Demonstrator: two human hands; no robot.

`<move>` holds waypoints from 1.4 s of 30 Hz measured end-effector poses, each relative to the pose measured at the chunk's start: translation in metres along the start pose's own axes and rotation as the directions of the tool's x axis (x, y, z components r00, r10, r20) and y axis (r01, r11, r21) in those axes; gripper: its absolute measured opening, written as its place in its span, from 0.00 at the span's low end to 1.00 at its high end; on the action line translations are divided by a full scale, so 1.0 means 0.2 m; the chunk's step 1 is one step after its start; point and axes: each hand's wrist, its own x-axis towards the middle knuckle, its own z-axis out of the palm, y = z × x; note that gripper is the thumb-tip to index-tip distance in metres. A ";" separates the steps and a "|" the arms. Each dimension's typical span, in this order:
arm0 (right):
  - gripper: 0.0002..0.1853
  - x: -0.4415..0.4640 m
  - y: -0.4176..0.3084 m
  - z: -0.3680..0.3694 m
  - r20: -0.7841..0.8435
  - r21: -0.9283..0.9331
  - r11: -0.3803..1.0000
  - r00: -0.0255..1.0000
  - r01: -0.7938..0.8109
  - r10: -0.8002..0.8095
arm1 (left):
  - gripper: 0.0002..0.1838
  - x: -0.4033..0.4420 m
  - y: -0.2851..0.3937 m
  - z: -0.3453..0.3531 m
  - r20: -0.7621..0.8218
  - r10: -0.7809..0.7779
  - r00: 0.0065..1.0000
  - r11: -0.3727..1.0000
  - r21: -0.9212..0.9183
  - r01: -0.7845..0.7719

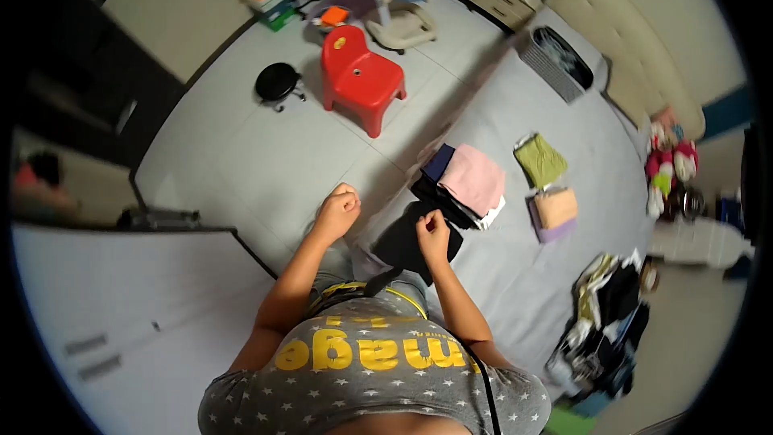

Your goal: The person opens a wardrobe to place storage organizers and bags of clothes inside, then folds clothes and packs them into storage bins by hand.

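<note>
My left hand [338,213] is held over the floor beside the bed, its fingers curled into a loose fist with nothing showing in them. Over a black folded cloth [400,243] at the bed's near edge is my right hand [434,235], fingers curled together. Whether it pinches the black cloth is hidden. Just beyond it stands a stack of folded clothes, with a pink folded garment [473,178] on top and dark and white pieces below. Farther right on the bed lie a green folded garment [540,161], a peach one [556,208] and a purple one [552,230].
A heap of loose clothes [608,326] lies at the bed's right side. A grey basket [554,67] sits near the headboard [636,32]. On the floor are a red chair [362,80] and a black stool [277,80]. A white surface [145,306] is at my left.
</note>
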 end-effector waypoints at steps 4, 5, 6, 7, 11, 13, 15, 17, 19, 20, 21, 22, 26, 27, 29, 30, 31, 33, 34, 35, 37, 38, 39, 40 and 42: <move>0.08 0.10 0.01 0.25 -0.216 0.002 0.989 0.966 -0.145 0.142 | 0.14 0.32 -0.25 -0.29 0.159 -0.094 0.983 0.995 -0.010 0.097; 0.08 0.12 0.02 0.31 -0.264 0.018 0.989 0.953 -0.148 0.147 | 0.13 0.41 -0.27 -0.36 0.187 -0.077 0.979 0.997 -0.009 0.080; 0.08 0.14 0.00 0.38 -0.310 0.034 0.988 0.938 -0.153 0.156 | 0.12 0.49 -0.30 -0.44 0.217 -0.064 0.974 0.998 -0.007 0.067; 0.07 0.17 -0.04 0.43 -0.331 0.033 0.984 0.927 -0.173 0.175 | 0.11 0.58 -0.33 -0.51 0.226 -0.047 0.973 0.999 -0.005 0.049; 0.06 0.29 -0.02 0.49 -0.354 -0.106 0.982 0.929 -0.154 0.107 | 0.11 0.89 -0.51 -0.56 0.338 -0.179 0.924 0.984 0.050 0.173; 0.06 0.30 -0.12 0.45 -0.435 -0.082 0.978 0.889 -0.194 0.140 | 0.10 1.00 -0.48 -0.50 0.404 -0.179 0.897 0.983 0.038 0.180; 0.06 0.31 -0.11 0.42 -0.527 0.026 0.970 0.821 -0.244 0.220 | 0.09 1.11 -0.53 -0.39 0.479 -0.131 0.868 0.983 -0.054 0.178; 0.05 0.32 -0.13 0.39 -0.603 0.079 0.948 0.742 -0.309 0.293 | 0.09 1.21 -0.55 -0.26 0.552 -0.105 0.827 0.987 -0.045 0.155; 0.05 0.38 -0.08 0.37 -0.647 0.162 0.921 0.667 -0.354 0.370 | 0.08 1.32 -0.50 -0.13 0.635 -0.063 0.770 0.991 -0.049 0.122; 0.04 0.43 -0.03 0.36 -0.657 0.202 0.907 0.635 -0.370 0.406 | 0.07 1.39 -0.48 -0.08 0.680 -0.079 0.729 0.991 -0.025 0.131; 0.04 0.50 -0.02 0.34 -0.672 0.223 0.905 0.615 -0.361 0.411 | 0.06 1.46 -0.47 0.00 0.688 -0.036 0.725 0.995 -0.042 0.090; 0.03 0.59 -0.01 0.31 -0.651 0.258 0.885 0.607 -0.388 0.456 | 0.05 1.54 -0.46 0.07 0.694 0.005 0.720 0.997 -0.060 0.050; 0.05 1.03 0.17 0.17 -0.665 0.164 0.911 0.640 -0.377 0.385 | 0.05 1.98 -0.37 0.40 0.735 0.047 0.677 0.997 -0.074 0.012; 0.05 1.15 0.24 0.11 -0.674 0.141 0.911 0.636 -0.388 0.376 | 0.05 2.10 -0.37 0.50 0.745 0.073 0.663 0.995 -0.096 -0.002; 0.06 1.33 0.45 0.00 -0.697 0.029 0.908 0.643 -0.418 0.318 | 0.04 2.32 -0.30 0.67 0.780 0.057 0.624 0.997 -0.083 0.011; 0.09 1.40 0.56 -0.05 -0.682 -0.047 0.874 0.656 -0.483 0.325 | 0.04 2.43 -0.25 0.75 0.781 0.066 0.621 0.996 -0.085 0.001; 0.10 1.45 0.65 -0.10 -0.674 -0.105 0.813 0.642 -0.572 0.365 | 0.04 2.53 -0.22 0.82 0.789 0.142 0.597 0.990 -0.108 -0.093; 0.12 1.60 0.70 -0.15 -0.661 -0.148 0.738 0.621 -0.658 0.421 | 0.04 2.73 -0.14 0.92 0.807 0.199 0.556 0.974 -0.101 -0.202; 0.14 1.68 0.70 -0.18 -0.642 -0.098 0.743 0.613 -0.662 0.461 | 0.04 2.82 -0.09 0.95 0.813 0.192 0.549 0.975 -0.095 -0.201; 0.15 1.75 0.71 -0.22 -0.622 -0.051 0.741 0.602 -0.670 0.501 | 0.04 2.91 -0.05 0.99 0.792 0.154 0.591 0.980 -0.047 -0.193; 0.16 1.95 0.66 -0.26 -0.646 0.019 0.792 0.598 -0.610 0.475 | 0.04 3.10 -0.17 1.14 0.755 0.215 0.620 0.965 -0.064 -0.256; 0.17 2.08 0.63 -0.28 -0.673 0.084 0.846 0.596 -0.527 0.438 | 0.04 3.18 -0.22 1.21 0.764 0.212 0.609 0.966 -0.068 -0.251; 0.19 2.21 0.56 -0.32 -0.666 0.122 0.841 0.586 -0.527 0.463 | 0.04 3.27 -0.24 1.28 0.738 0.278 0.615 0.932 -0.050 -0.360; 0.19 2.33 0.54 -0.34 -0.669 0.133 0.836 0.574 -0.533 0.473 | 0.05 3.37 -0.26 1.34 0.713 0.344 0.611 0.884 -0.027 -0.466; 0.20 2.57 0.53 -0.37 -0.738 0.015 0.876 0.586 -0.482 0.335 | 0.15 3.56 -0.29 1.45 0.791 0.324 0.519 0.811 0.050 -0.583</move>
